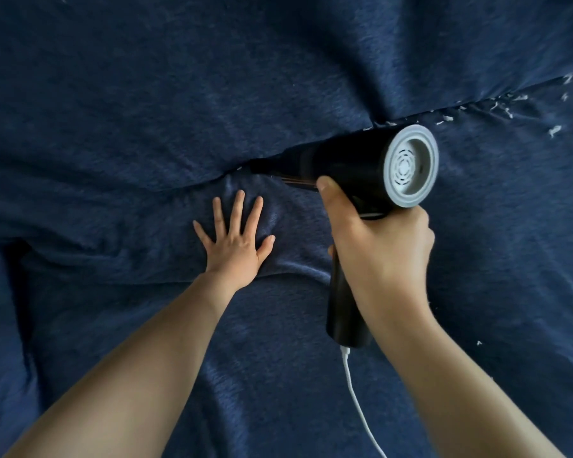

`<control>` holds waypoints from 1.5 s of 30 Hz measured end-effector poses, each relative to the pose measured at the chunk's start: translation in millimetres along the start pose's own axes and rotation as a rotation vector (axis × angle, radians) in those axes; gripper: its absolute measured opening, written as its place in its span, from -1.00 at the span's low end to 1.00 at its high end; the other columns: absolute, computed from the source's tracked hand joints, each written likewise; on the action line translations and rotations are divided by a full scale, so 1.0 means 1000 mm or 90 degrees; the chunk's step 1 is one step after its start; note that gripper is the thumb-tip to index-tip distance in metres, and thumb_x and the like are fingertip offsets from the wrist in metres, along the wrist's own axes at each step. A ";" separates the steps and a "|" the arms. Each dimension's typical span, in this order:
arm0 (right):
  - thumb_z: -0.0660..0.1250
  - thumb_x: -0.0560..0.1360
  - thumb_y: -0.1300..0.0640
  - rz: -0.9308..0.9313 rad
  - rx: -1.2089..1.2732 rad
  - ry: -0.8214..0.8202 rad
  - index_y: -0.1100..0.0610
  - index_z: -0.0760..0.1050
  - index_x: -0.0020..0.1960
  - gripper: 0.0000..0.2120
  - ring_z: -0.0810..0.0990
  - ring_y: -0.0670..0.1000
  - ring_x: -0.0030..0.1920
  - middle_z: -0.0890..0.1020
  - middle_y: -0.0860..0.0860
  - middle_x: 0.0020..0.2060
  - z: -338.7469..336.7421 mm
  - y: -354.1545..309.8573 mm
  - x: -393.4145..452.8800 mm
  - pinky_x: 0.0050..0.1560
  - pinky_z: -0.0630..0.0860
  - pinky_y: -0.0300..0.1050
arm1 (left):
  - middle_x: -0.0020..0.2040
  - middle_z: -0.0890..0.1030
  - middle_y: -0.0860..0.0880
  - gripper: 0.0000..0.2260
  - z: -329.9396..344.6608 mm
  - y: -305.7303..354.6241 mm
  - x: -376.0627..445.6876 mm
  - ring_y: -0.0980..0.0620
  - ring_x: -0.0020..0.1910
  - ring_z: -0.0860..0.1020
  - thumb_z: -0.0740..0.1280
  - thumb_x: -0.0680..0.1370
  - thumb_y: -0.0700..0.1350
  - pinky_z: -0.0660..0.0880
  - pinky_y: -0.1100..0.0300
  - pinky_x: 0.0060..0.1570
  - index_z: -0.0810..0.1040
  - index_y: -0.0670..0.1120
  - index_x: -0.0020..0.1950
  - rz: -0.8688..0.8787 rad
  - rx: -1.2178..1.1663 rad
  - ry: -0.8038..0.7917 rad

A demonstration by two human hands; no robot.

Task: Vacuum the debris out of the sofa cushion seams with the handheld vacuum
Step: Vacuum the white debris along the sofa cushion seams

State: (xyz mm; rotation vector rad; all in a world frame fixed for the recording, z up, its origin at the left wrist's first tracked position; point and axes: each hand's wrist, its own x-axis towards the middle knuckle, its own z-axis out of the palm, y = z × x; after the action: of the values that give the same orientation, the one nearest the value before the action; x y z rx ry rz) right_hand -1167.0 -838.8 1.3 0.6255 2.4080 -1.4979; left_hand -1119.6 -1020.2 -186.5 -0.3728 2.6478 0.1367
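Vacuum [351,163] nozzle in navy sofa [146,94] seam [477,102]

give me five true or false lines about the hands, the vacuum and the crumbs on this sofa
1. The right hand grips the black vacuum by its handle. True.
2. The left hand lies flat on the cushion, fingers spread. True.
3. The vacuum's nozzle points away from the seam. False: its tip sits in the seam.
4. The white crumbs lie to the left of the vacuum. False: they lie to its right, along the seam.
5. A white cord leaves the handle's bottom. True.
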 end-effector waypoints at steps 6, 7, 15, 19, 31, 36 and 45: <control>0.43 0.31 -0.30 -0.006 0.012 -0.002 0.03 0.63 -0.17 -0.60 0.69 -0.07 -0.23 0.68 -0.10 -0.36 -0.005 -0.003 -0.006 -0.10 0.60 -0.12 | 0.53 -0.41 0.07 -0.35 0.001 0.001 -0.001 -0.19 0.49 -0.40 -0.20 0.51 0.35 -0.23 -0.45 0.32 -0.39 0.19 0.51 0.002 0.007 0.005; 0.43 0.31 -0.30 -0.005 0.014 -0.005 0.02 0.62 -0.20 -0.62 0.68 -0.10 -0.26 0.67 -0.12 -0.39 -0.004 -0.002 -0.006 -0.15 0.59 -0.17 | 0.53 -0.40 0.07 -0.35 0.001 0.002 -0.002 -0.20 0.49 -0.40 -0.20 0.51 0.35 -0.24 -0.44 0.32 -0.39 0.19 0.51 0.003 0.007 0.004; 0.40 0.32 -0.34 -0.023 0.015 -0.013 0.03 0.60 -0.14 -0.57 0.63 -0.18 -0.20 0.66 -0.14 -0.31 0.022 0.003 -0.003 -0.26 0.39 -0.53 | 0.52 -0.42 0.04 -0.31 -0.002 0.002 -0.006 -0.22 0.48 -0.41 -0.17 0.48 0.32 -0.26 -0.45 0.31 -0.38 0.16 0.52 0.009 0.010 -0.018; 0.35 0.30 -0.39 -0.011 0.004 -0.020 0.04 0.63 -0.13 -0.50 0.67 -0.06 -0.18 0.69 -0.05 -0.32 0.006 0.006 0.001 -0.15 0.47 -0.34 | 0.52 -0.41 0.06 -0.33 0.000 0.002 -0.005 -0.20 0.49 -0.40 -0.17 0.51 0.34 -0.24 -0.45 0.33 -0.37 0.17 0.52 0.002 0.006 -0.011; 0.43 0.31 -0.32 -0.025 -0.010 0.031 0.01 0.60 -0.20 -0.61 0.68 -0.09 -0.27 0.66 -0.12 -0.40 -0.054 0.003 0.002 -0.18 0.56 -0.21 | 0.49 -0.48 0.09 -0.35 -0.003 0.003 -0.002 -0.18 0.48 -0.43 -0.20 0.50 0.36 -0.23 -0.44 0.33 -0.53 0.22 0.41 -0.020 0.006 -0.038; 0.46 0.33 -0.27 -0.007 -0.002 0.021 0.00 0.60 -0.18 -0.66 0.69 -0.07 -0.25 0.67 -0.13 -0.38 -0.059 0.014 0.004 -0.13 0.58 -0.19 | 0.51 -0.45 0.08 -0.34 -0.006 0.006 -0.002 -0.17 0.49 -0.40 -0.16 0.51 0.34 -0.21 -0.44 0.36 -0.43 0.20 0.49 -0.024 0.011 -0.049; 0.43 0.33 -0.29 -0.010 0.008 0.035 0.06 0.61 -0.21 -0.60 0.66 -0.09 -0.24 0.66 -0.08 -0.40 -0.069 0.015 0.014 -0.19 0.49 -0.31 | 0.58 -0.20 -0.01 -0.34 -0.027 0.027 0.002 -0.23 0.54 -0.22 0.14 0.57 0.21 -0.12 -0.38 0.41 0.02 -0.07 0.55 -0.013 -0.020 0.014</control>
State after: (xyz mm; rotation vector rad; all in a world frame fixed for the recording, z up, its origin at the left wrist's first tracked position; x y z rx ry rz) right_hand -1170.6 -768.0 13.9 0.6601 2.4513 -1.5215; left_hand -1140.1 -998.8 -162.8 -0.4132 2.6654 0.1689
